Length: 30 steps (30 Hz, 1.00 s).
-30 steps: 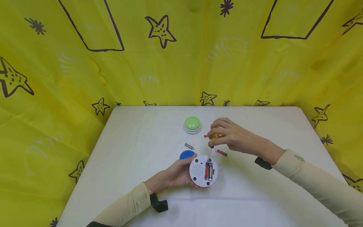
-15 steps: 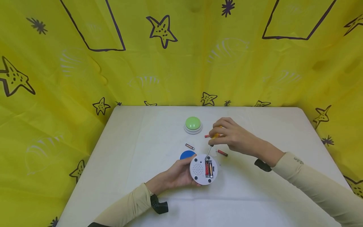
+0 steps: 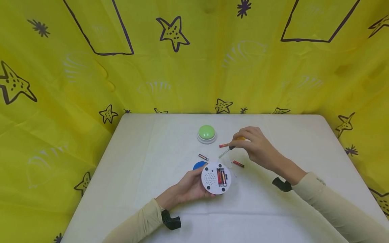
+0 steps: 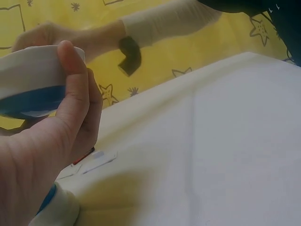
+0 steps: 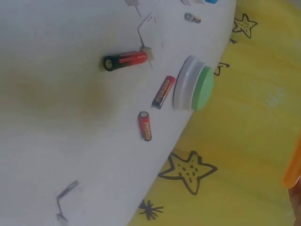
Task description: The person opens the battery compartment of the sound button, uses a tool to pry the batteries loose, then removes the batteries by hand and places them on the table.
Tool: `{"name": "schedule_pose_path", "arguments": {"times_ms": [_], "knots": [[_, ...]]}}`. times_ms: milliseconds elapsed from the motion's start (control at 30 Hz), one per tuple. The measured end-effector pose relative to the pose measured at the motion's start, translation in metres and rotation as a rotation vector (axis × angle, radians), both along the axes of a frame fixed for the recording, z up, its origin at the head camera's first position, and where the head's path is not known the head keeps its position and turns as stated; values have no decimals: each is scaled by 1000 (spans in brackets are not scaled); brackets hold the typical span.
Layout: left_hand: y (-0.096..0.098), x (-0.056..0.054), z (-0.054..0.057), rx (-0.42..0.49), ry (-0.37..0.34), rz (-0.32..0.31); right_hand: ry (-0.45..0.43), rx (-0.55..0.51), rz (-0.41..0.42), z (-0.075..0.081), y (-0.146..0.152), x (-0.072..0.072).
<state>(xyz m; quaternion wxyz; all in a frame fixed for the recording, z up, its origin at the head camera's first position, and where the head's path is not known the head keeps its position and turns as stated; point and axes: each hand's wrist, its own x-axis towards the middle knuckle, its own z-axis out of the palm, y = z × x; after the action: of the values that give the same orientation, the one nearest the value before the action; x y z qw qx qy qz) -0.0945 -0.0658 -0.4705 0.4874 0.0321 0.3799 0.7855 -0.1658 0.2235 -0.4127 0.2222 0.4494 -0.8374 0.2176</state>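
Note:
My left hand (image 3: pixel 191 185) grips a round white push-button device (image 3: pixel 209 179) with its underside turned up. A blue part (image 4: pixel 42 99) of it faces down in the left wrist view. In its uncovered battery compartment, red-and-dark batteries (image 3: pixel 220 177) lie side by side. Up and to the right of it, my right hand (image 3: pixel 255 145) holds a screwdriver (image 3: pixel 225 152) by its orange handle (image 5: pixel 295 162). The screwdriver's tip points down and left, apart from the device. Fingers hide most of the handle in the head view.
A green-topped button (image 3: pixel 206 132) stands farther back on the white table (image 3: pixel 158 145). Behind the left hand a blue-topped button (image 3: pixel 199 165) is partly hidden. Several loose batteries lie around, among them a red one (image 3: pixel 238 163) and another (image 3: pixel 203 157). A patterned yellow curtain (image 3: pixel 194 74) hangs behind.
The screwdriver tip has left the battery compartment. My right hand has moved right with the screwdriver, now tilted flatter. The held device has shifted slightly left and up.

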Motion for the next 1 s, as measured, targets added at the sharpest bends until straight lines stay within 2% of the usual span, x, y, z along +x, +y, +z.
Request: {"name": "schedule_pose_path", "arguments": {"times_ms": [200, 367, 600, 800, 1000], "knots": [[-4, 2, 2, 62, 13, 54, -113, -104, -219, -16, 5, 11], [-6, 5, 3, 86, 5, 103, -199, -203, -344, -28, 9, 19], [-9, 8, 3, 121, -4, 137, -300, -262, -447, -42, 13, 28], [-9, 11, 2, 135, 10, 155, -373, -268, -510, -54, 13, 34], [-6, 15, 1, 118, 15, 202, -420, -250, -553, -65, 13, 38]]}}
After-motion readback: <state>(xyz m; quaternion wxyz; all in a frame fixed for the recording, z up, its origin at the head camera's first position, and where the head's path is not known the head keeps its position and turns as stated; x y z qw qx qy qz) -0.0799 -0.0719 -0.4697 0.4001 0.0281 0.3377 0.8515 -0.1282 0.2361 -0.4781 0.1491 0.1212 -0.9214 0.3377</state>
